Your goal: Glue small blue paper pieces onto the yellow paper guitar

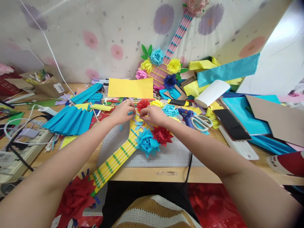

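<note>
Grey mat [175,157] under a yellow paper guitar [120,155], centre of the frame
The guitar slants to lower left, probably keeping its wide end within reach; my left hand [123,112] has its fingers nearly closed on a small blue scrap [130,112], my right hand's [153,114] fingertips bunch close, whether around anything I cannot tell

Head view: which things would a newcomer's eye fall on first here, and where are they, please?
Probably the yellow guitar-shaped craft first, slanting across the grey mat, its neck running to a large red flower at lower left. Next, perhaps, the spiky light-blue flower near the image centre, below the left hand and right hand. Behind, at the top right of centre, a pink guitar-shaped craft slants before the patterned backdrop.
</note>
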Tool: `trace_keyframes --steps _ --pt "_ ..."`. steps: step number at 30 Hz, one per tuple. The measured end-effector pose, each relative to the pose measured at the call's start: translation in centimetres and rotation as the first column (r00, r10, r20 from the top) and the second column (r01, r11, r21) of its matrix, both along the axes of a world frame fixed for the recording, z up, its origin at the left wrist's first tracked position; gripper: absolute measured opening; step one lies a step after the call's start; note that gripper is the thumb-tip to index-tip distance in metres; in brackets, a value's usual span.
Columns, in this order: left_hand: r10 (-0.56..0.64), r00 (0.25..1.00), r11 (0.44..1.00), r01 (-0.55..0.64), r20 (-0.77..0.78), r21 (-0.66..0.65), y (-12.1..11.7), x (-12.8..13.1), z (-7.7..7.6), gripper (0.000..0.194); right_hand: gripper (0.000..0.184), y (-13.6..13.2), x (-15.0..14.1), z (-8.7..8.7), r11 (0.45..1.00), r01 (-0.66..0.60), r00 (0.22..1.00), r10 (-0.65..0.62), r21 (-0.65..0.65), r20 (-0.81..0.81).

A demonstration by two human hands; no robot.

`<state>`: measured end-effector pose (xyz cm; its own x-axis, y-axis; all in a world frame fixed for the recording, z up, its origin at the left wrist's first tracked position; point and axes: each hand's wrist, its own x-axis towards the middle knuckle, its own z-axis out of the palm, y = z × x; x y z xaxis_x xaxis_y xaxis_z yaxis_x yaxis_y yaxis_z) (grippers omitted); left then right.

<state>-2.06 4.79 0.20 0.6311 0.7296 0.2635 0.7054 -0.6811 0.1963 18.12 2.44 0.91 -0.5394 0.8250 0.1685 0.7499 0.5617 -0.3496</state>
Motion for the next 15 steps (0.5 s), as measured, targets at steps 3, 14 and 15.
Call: trace_keyframes --steps 3,14,15 --pt "-0.006 1.0 1.0 0.006 0.003 0.0 0.3 -0.3 -0.2 0.014 0.015 0.2 -0.9 0.0 0.999 0.032 0.999 -0.032 -0.032 0.029" --pt "-0.016 0.999 1.0 0.017 0.045 -0.014 0.5 -0.7 -0.8 0.015 0.021 0.4 -2.9 -0.7 0.991 0.129 0.99 -0.127 -0.025 0.068" --pt "-0.014 0.999 1.0 0.015 0.048 -0.016 0.5 -0.8 -0.8 0.015 0.021 0.4 -2.9 -0.7 0.99 0.138 0.989 -0.136 -0.028 0.059"
